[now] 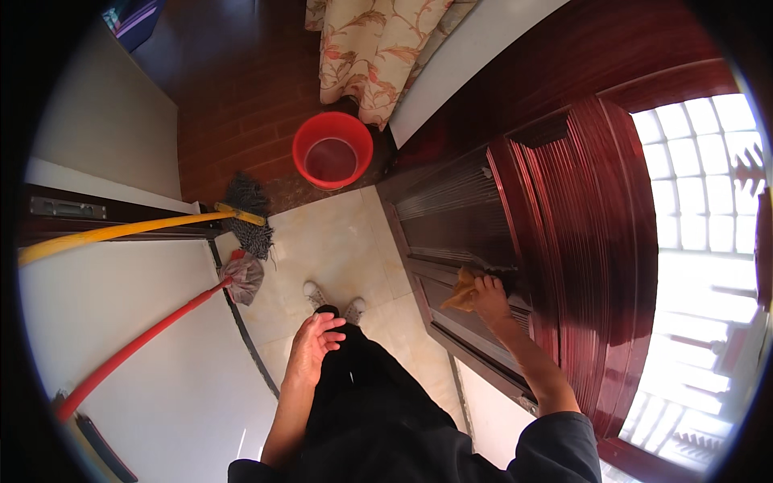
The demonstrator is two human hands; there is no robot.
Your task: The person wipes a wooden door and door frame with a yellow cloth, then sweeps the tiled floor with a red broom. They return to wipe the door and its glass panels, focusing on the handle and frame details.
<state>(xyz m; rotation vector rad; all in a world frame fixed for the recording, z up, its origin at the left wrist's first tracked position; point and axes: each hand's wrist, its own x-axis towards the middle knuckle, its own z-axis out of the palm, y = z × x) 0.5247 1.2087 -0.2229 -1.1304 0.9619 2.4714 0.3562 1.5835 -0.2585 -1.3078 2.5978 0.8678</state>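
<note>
My right hand point(490, 297) grips a yellow-brown cloth point(461, 292) and presses it against the lower panels of a dark red wooden door point(453, 226). Part of the cloth hangs out to the left of the fingers. In front of my body, my left hand point(315, 346) is raised with its fingers apart and nothing in it. Below it, my shoes point(355, 310) stand on pale floor tiles point(326, 247). A red plastic bucket point(362, 145) with liquid in the bottom sits ahead of me, close to the door's hinge side.
On the left, a grey string mop point(246, 199) with a yellow handle point(130, 230) and a bag-covered head point(244, 276) on a red pole point(145, 338) lean across. A floral curtain point(371, 57) hangs beyond the bucket. Dark wooden flooring point(223, 127) begins past the tiles. Bright window panes point(694, 175) show at right.
</note>
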